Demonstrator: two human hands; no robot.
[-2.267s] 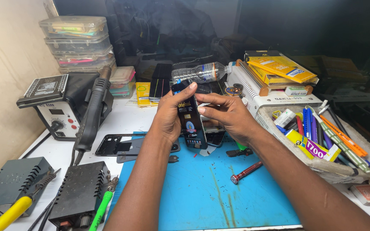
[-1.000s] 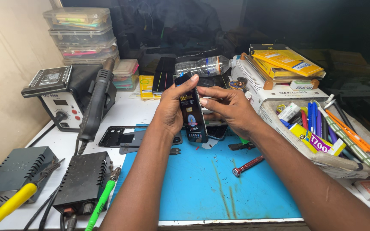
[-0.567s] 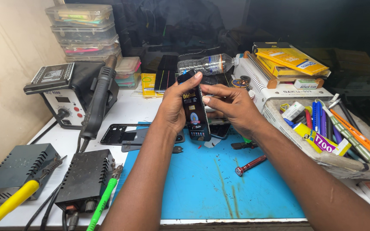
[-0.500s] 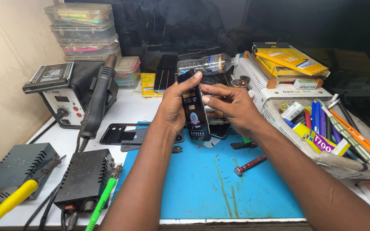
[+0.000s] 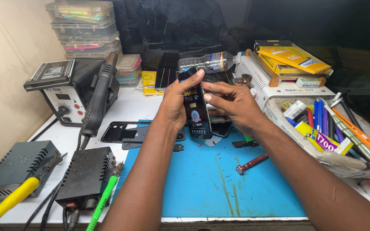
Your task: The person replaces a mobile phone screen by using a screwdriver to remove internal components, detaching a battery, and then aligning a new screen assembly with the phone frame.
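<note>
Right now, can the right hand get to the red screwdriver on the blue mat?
Probably yes. The red screwdriver lies bare on the blue mat, just below the right hand, but that hand is busy on the dark packet.

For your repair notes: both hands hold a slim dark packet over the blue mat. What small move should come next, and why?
Probably peel its top edge open: the left hand steadies the packet upright, while the right hand pinches its upper edge, above the mat.

The dark flat pack [image 5: 197, 112] now stands a bit straighter than before. Both hands, left hand [image 5: 174, 105] and right hand [image 5: 235, 107], have moved up the bench a little.
</note>
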